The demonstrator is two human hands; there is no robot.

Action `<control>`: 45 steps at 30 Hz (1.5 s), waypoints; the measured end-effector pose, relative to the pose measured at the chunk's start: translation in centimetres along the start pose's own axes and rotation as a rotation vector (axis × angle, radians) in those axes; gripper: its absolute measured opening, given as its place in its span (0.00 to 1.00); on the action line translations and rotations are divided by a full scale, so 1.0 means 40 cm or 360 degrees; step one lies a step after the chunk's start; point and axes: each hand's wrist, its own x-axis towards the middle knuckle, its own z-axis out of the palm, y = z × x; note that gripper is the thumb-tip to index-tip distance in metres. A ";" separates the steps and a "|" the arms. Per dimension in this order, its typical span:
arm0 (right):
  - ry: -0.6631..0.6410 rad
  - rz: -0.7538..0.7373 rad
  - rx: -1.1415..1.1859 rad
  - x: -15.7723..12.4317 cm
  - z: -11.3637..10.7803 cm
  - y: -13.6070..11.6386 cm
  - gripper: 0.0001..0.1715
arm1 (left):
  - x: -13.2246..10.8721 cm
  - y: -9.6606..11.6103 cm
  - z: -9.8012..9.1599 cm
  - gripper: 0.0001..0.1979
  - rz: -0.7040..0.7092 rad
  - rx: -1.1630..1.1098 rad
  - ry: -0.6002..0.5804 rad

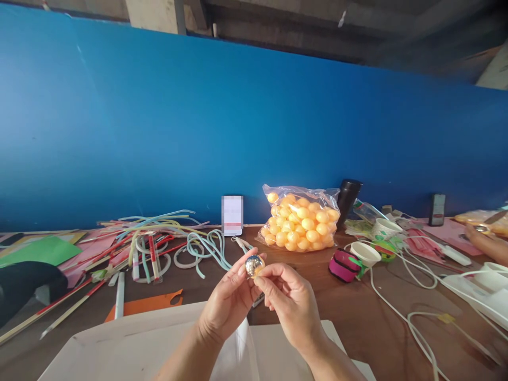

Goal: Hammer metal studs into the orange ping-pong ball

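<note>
A shiny, mirror-like silver ball [254, 265] with golden reflections sits between the thumb and fingers of my left hand [228, 299], raised above the table. My right hand [291, 299] comes in from the right, its thumb and forefinger pinched together against the ball's lower right edge. Whatever is between those two fingertips is too small to make out. Behind my hands, a clear plastic bag [301, 222] full of yellow-orange balls stands on the table. White cardboard [138, 344] lies beneath my forearms.
Tangled tubes and sticks [159, 238] cover the left side. A phone [232, 216] leans against the blue wall [238, 116]. Rightward are a magenta pouch [342, 265], paper cups [365, 254], a black bottle [349, 198] and white cables [413, 323]. Another person's hand [488, 243] shows far right.
</note>
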 end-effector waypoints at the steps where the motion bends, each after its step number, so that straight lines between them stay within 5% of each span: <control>1: -0.0002 0.0003 0.0000 0.000 0.000 0.003 0.07 | 0.000 -0.001 -0.002 0.19 -0.0004 -0.0006 -0.0005; 25: -0.0070 0.0097 0.0157 0.013 -0.008 0.012 0.10 | 0.007 0.007 -0.014 0.20 0.0046 -0.0005 -0.0107; 37: -0.0241 0.0515 0.0904 0.040 -0.035 0.046 0.09 | 0.010 0.011 0.005 0.18 -0.0022 0.0030 0.0100; 45: -0.0199 0.0615 0.1008 0.044 -0.037 0.045 0.10 | 0.011 0.013 0.008 0.19 -0.0036 0.0104 0.0165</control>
